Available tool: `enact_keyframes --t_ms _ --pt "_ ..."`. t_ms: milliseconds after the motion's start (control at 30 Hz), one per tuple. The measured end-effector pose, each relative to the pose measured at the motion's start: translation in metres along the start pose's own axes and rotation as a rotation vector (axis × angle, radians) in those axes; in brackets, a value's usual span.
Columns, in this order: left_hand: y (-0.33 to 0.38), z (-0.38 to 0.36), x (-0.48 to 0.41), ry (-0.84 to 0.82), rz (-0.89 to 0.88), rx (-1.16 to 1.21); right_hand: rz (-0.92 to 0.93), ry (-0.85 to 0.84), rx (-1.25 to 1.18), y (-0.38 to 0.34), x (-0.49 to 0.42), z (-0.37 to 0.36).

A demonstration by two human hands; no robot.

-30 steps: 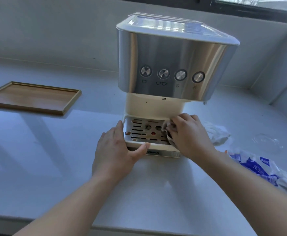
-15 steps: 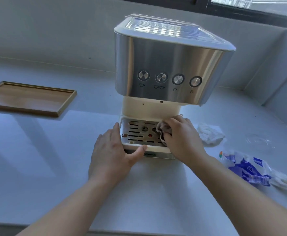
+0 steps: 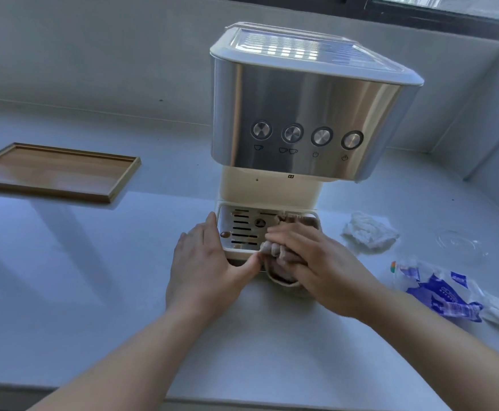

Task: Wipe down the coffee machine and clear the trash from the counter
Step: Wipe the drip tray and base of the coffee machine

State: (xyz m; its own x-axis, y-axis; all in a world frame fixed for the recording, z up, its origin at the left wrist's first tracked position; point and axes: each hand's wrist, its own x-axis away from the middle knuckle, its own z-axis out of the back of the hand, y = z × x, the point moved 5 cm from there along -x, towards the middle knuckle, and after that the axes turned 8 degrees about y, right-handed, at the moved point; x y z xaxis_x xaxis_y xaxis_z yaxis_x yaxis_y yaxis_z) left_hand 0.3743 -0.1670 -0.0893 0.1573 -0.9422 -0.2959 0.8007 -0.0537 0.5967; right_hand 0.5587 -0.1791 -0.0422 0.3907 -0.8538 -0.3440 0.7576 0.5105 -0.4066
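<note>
Two flat hands meet the slotted metal drip tray (image 3: 242, 226) of the cream-and-steel coffee machine (image 3: 301, 114): left hand (image 3: 203, 262) braces its left side, and right hand (image 3: 325, 262) presses a stained bunched cloth (image 3: 280, 256) onto it. Crumpled white tissue (image 3: 369, 232) and blue-and-white plastic wrapper (image 3: 438, 295) lie on the tabletop (image 3: 94, 277), right of both.

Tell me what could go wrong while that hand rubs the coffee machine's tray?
The right hand presses a cloth on the drip tray; a hard push might slide the tray out, though the left hand braces its side. The cloth looks brown, so it may smear the brown spot instead of lifting it. The crumpled tissue and blue wrapper lie near the right arm and might get knocked away.
</note>
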Motion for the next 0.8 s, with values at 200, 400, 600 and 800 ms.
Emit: enact_keyframes --t_ms 200,400,600,800 --pt "-0.002 0.001 0.000 -0.029 -0.004 0.023 -0.146 0.114 0.113 0.009 -0.032 -0.005" --pt "-0.011 0.004 -0.004 -0.078 -0.021 0.077 -0.131 0.054 0.115 0.010 -0.002 0.001" --pt "-0.018 0.006 -0.003 -0.047 -0.093 0.077 -0.222 0.091 0.113 0.002 -0.011 -0.010" --pt "-0.018 0.005 -0.002 -0.060 -0.109 0.053 -0.105 0.058 -0.026 0.000 0.005 0.003"
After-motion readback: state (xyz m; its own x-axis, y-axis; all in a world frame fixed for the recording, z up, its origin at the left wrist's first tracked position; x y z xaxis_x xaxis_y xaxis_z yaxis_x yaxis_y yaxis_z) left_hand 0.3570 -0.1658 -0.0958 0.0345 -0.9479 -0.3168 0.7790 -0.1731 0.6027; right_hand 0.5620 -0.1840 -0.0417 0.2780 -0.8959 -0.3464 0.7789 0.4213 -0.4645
